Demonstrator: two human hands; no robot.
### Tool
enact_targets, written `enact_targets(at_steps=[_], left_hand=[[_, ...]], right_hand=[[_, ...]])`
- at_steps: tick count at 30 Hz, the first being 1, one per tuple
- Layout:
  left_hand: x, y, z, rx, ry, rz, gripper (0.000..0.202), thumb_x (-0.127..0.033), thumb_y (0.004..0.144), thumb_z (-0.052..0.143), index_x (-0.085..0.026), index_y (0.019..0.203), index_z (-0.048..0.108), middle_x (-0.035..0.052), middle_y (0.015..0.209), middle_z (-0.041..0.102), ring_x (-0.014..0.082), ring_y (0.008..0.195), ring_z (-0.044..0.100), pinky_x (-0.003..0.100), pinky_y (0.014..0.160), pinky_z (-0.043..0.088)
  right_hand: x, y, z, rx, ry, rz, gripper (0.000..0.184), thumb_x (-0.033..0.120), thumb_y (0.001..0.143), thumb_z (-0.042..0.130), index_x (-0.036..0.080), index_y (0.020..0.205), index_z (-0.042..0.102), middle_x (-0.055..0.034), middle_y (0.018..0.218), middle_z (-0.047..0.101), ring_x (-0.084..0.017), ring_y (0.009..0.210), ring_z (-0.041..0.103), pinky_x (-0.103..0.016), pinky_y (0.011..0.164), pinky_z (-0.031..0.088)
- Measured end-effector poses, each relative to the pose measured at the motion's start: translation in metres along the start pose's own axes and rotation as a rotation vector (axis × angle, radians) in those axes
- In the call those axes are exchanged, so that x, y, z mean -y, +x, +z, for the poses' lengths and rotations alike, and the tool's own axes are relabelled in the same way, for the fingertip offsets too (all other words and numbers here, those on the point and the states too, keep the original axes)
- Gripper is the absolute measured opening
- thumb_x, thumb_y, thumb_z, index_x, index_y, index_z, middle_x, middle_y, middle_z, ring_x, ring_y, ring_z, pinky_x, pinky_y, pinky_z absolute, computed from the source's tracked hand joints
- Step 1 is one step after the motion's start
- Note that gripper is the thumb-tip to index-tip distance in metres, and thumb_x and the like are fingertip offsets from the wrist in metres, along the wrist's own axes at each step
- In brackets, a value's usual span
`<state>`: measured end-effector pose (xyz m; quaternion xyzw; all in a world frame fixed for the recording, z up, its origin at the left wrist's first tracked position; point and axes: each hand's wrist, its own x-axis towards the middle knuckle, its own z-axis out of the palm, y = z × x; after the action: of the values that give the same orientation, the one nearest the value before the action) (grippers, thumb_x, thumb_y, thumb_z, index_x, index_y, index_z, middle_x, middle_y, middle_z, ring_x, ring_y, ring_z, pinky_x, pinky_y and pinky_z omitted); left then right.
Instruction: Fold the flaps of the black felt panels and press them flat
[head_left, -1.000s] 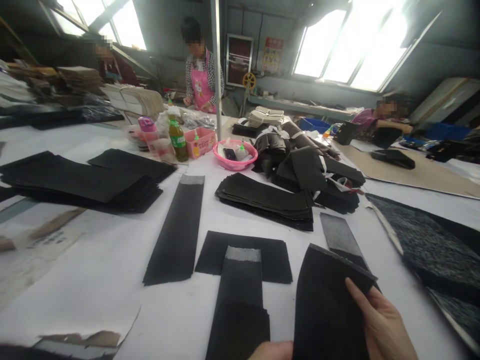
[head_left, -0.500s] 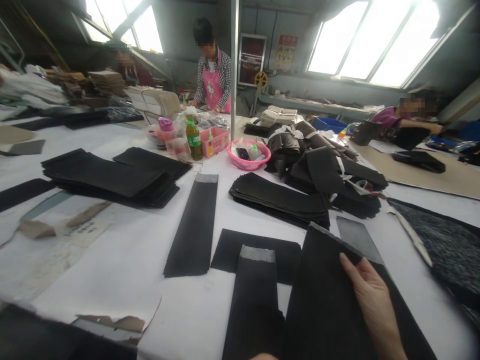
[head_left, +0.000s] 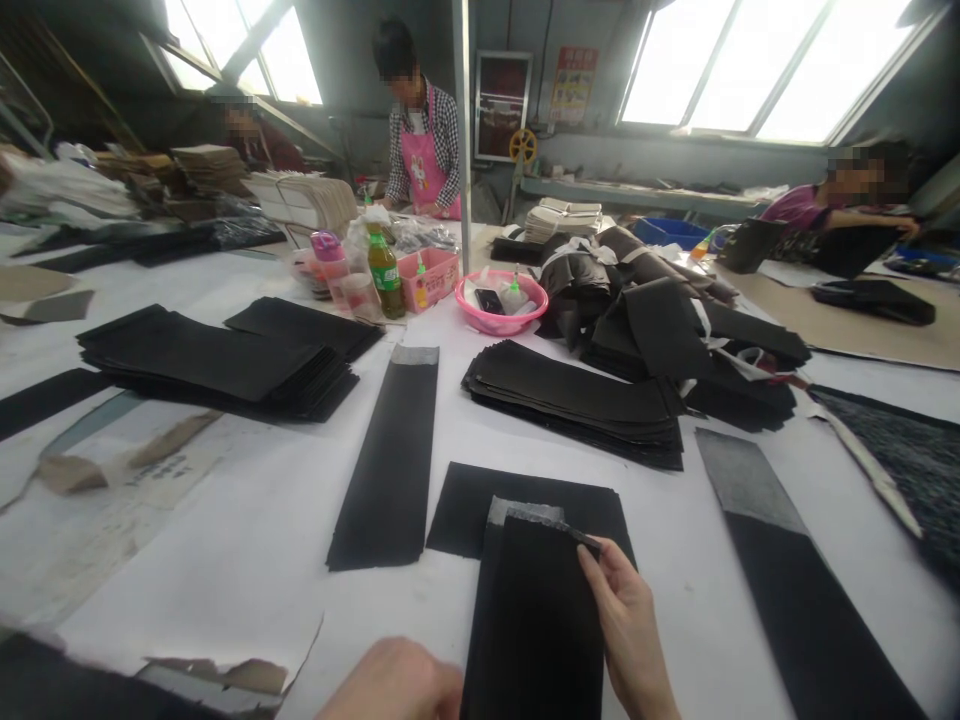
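Observation:
My right hand [head_left: 628,625] pinches the right edge of a long black strip [head_left: 536,620] and lays it over another strip whose grey end [head_left: 517,509] peeks out at the top. My left hand [head_left: 397,685] rests closed at the strip's lower left edge, fingers hidden from view. A wider black sheet [head_left: 469,500] lies crosswise beneath them. One black strip with a grey end [head_left: 390,455] lies to the left, another [head_left: 795,570] to the right.
Stacks of black sheets [head_left: 217,360] [head_left: 577,400] lie on the white table [head_left: 247,520]. A pink basin [head_left: 501,305], a green bottle [head_left: 385,275] and a pink box [head_left: 429,280] stand mid-table. Three people work at the far side and right. Torn paper [head_left: 225,675] lies at the near left.
My right hand carried the black strip leftward from the right strip and set it over the middle strip. My left hand came into view at the bottom.

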<state>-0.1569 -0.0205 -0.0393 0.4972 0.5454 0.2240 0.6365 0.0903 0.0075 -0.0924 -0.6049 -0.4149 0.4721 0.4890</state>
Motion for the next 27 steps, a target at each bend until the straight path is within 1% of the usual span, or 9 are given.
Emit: enact_targets(at_steps=[3,5,7,9,11,14,18,23,27], left_hand=[[-0.002,0.027,-0.010,-0.010,0.141,0.050,0.027,-0.042,0.080,0.072,-0.017,0.086,0.064,-0.0016,0.068,0.057,0.0154,0.066,0.055,0.023,0.062,0.043],[-0.003,0.047,-0.009,-0.035,0.214,0.106,0.029,-0.044,0.081,0.068,-0.018,0.093,0.063,-0.0019,0.070,0.059,0.0141,0.062,0.054,0.022,0.058,0.040],[-0.001,0.066,-0.003,-0.068,0.208,0.144,0.033,-0.047,0.086,0.060,-0.018,0.101,0.059,-0.0006,0.078,0.061,0.0128,0.058,0.054,0.021,0.055,0.039],[0.004,0.081,0.005,-0.084,0.142,0.145,0.034,-0.049,0.088,0.055,-0.017,0.098,0.056,-0.0005,0.076,0.060,0.0117,0.051,0.053,0.021,0.049,0.037],[0.011,0.092,0.011,-0.096,0.093,0.135,0.034,-0.050,0.088,0.053,-0.016,0.088,0.054,-0.0025,0.065,0.056,0.0107,0.044,0.050,0.019,0.043,0.033],[0.019,0.101,0.013,-0.124,0.067,0.116,0.037,-0.052,0.088,0.053,-0.017,0.078,0.050,-0.0051,0.054,0.049,0.0097,0.039,0.047,0.017,0.039,0.027],[0.022,0.106,0.010,-0.153,0.102,0.087,0.037,-0.052,0.089,0.051,-0.017,0.076,0.051,-0.0059,0.047,0.047,0.0102,0.037,0.045,0.017,0.041,0.029],[0.018,0.108,0.010,-0.194,0.217,0.135,0.035,-0.047,0.093,0.045,-0.018,0.078,0.056,-0.0058,0.046,0.048,0.0121,0.041,0.050,0.019,0.049,0.036],[0.018,0.110,0.012,-0.235,0.293,0.121,0.035,-0.047,0.093,0.045,-0.019,0.075,0.056,-0.0054,0.047,0.051,0.0130,0.042,0.054,0.021,0.051,0.037]], right_hand=[[-0.003,0.001,0.002,0.022,-0.009,0.016,0.026,0.045,0.089,0.055,0.021,0.099,0.058,-0.0004,0.083,0.058,-0.018,0.084,0.055,-0.023,0.070,0.045],[-0.004,0.003,0.004,0.033,-0.014,0.016,0.026,0.045,0.090,0.054,0.021,0.099,0.058,-0.0002,0.081,0.057,-0.018,0.082,0.055,-0.023,0.069,0.045],[-0.005,0.006,0.006,0.027,-0.047,0.000,0.025,0.045,0.090,0.054,0.021,0.096,0.058,-0.0003,0.081,0.057,-0.017,0.081,0.054,-0.022,0.068,0.044],[-0.007,0.008,0.007,0.009,-0.098,-0.019,0.025,0.045,0.089,0.055,0.020,0.091,0.058,-0.0003,0.080,0.057,-0.017,0.079,0.054,-0.021,0.065,0.044],[-0.011,0.010,0.008,-0.005,-0.141,-0.028,0.027,0.047,0.088,0.055,0.020,0.087,0.057,0.0004,0.076,0.056,-0.016,0.074,0.053,-0.020,0.061,0.042],[-0.017,0.011,0.008,-0.015,-0.212,-0.007,0.030,0.050,0.089,0.053,0.021,0.084,0.055,0.0027,0.069,0.051,-0.013,0.063,0.049,-0.020,0.056,0.039],[-0.023,0.013,0.005,-0.038,-0.385,-0.011,0.033,0.053,0.090,0.049,0.022,0.083,0.055,0.0034,0.068,0.053,-0.012,0.060,0.047,-0.020,0.057,0.039],[-0.021,0.019,0.007,-0.069,-0.576,-0.087,0.034,0.052,0.093,0.043,0.023,0.084,0.058,0.0022,0.071,0.059,-0.014,0.059,0.053,-0.022,0.059,0.040],[-0.020,0.021,0.009,-0.129,-0.655,-0.206,0.036,0.052,0.094,0.040,0.023,0.081,0.058,-0.0015,0.078,0.061,-0.016,0.066,0.058,-0.024,0.062,0.041]])
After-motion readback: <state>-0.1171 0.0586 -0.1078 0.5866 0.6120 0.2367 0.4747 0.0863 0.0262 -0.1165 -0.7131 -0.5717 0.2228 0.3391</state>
